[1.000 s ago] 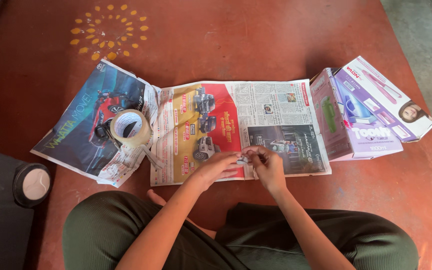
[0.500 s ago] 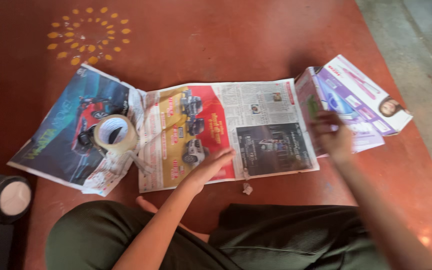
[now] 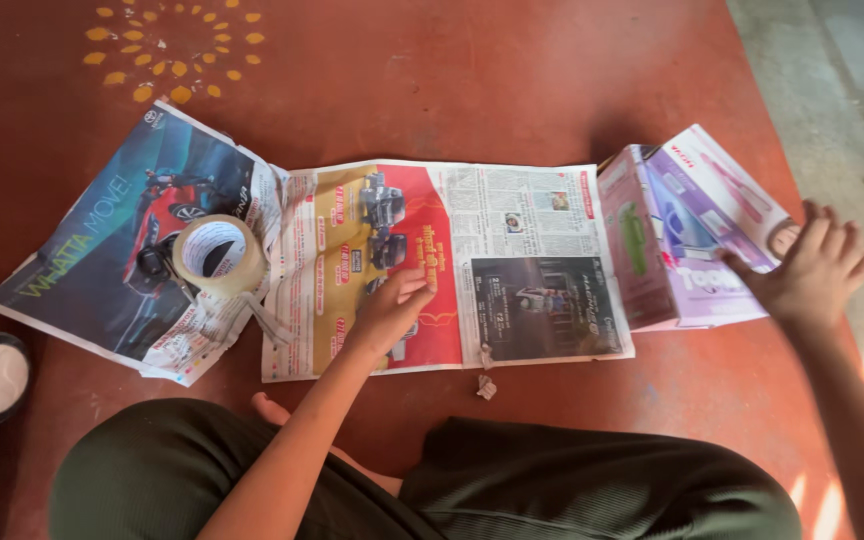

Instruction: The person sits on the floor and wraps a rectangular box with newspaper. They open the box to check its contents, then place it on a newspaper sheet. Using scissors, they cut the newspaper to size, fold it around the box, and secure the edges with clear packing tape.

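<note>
Head view: left hand [image 3: 389,312] lies flat, open, pinning the newspaper [image 3: 452,265]; right hand [image 3: 814,270] spreads, fingers loose, on the purple boxes [image 3: 692,240] just beside the sheet, likely about to grasp them

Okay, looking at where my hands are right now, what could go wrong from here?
The right hand lies open on the far end of the purple boxes, so they may slide apart. The newspaper is pinned only by the left hand and might shift or crease. The paper scrap could get lost.
</note>
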